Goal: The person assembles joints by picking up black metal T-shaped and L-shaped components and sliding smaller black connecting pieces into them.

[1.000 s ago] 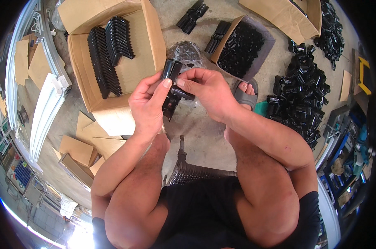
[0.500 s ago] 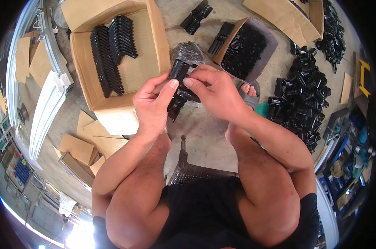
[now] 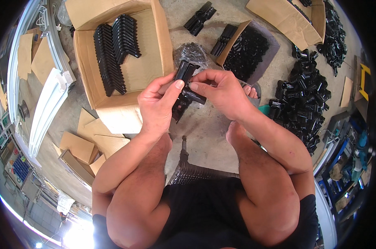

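Observation:
My left hand (image 3: 156, 103) grips a glossy black pipe joint (image 3: 185, 70), with the thumb laid along its tube-shaped upper part. A short arm of the joint sticks out toward the right, below my fingers. At the joint's side, my right hand (image 3: 227, 91) has thumb and forefinger pinched together, close against it. Whatever lies between those two fingertips is hidden. Behind the joint, crumpled clear plastic (image 3: 191, 52) lies on the floor. The open cardboard box (image 3: 152, 50) left of my hands holds black angled parts (image 3: 109, 62) stacked in two rows.
A smaller box (image 3: 268, 66) full of small black pieces stands beyond my right hand. Loose black joints (image 3: 302, 99) form a heap at the right. Cardboard scraps (image 3: 78, 147) lie at the left, near long white metal profiles (image 3: 49, 112). A dark woven seat (image 3: 204, 174) shows between my legs.
Both hands and the pipe joint sit slightly farther right in the picture, as does much of the scene. The joint is tilted a little more to the right. Both grips look the same.

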A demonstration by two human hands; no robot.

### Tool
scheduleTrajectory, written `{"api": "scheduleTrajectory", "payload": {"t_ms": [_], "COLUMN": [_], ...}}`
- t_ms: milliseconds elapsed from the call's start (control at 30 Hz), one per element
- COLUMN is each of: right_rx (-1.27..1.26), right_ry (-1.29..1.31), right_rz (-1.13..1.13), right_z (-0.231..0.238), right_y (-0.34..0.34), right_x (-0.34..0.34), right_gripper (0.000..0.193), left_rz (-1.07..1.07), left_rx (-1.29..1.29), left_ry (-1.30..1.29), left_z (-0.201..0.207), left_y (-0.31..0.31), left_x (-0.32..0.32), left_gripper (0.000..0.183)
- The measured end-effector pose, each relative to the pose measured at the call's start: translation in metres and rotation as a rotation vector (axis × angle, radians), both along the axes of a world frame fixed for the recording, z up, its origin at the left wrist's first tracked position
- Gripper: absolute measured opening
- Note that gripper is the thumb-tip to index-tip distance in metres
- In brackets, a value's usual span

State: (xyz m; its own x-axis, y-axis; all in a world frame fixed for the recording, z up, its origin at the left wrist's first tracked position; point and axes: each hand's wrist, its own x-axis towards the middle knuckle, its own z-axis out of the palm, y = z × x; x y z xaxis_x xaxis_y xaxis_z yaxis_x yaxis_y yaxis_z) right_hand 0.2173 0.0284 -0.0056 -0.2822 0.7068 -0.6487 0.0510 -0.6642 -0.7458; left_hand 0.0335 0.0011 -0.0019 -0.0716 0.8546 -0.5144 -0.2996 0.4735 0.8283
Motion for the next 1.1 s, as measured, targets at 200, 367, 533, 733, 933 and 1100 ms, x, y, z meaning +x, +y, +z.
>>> {"api": "scheduleTrajectory", "payload": {"t_ms": [200, 367, 533, 733, 933, 1100], "right_rx": [0.051, 0.073, 0.262, 0.236, 0.116, 0.123], "right_ry": [0.018, -0.078, -0.111, -0.114, -0.005, -0.122], "right_rz": [-0.012, 0.033, 0.044, 0.048, -0.022, 0.038], "right_z": [0.002, 0.008, 0.004, 0.003, 0.005, 0.01], "right_y": [-0.004, -0.005, -0.008, -0.005, -0.005, -0.002], "right_x": [-0.003, -0.003, -0.002, -0.001, -0.003, 0.003], "right_gripper": [0.015, 0.013, 0.018, 0.021, 0.022, 0.023], "left_rz": [0.001, -0.009, -0.014, -0.023, -0.03, -0.028], "left_rx": [-0.007, -0.01, -0.019, -0.015, -0.013, -0.028], "left_ry": [-0.003, 0.011, 0.017, 0.029, 0.026, 0.018], "left_z": [0.001, 0.001, 0.0, 0.002, 0.004, 0.002], "left_y": [0.0, 0.0, 0.0, -0.001, 0.001, -0.002], "left_x": [0.001, 0.001, 0.0, 0.0, 0.001, 0.0], "left_gripper": [0.028, 0.027, 0.028, 0.028, 0.029, 0.028]}}
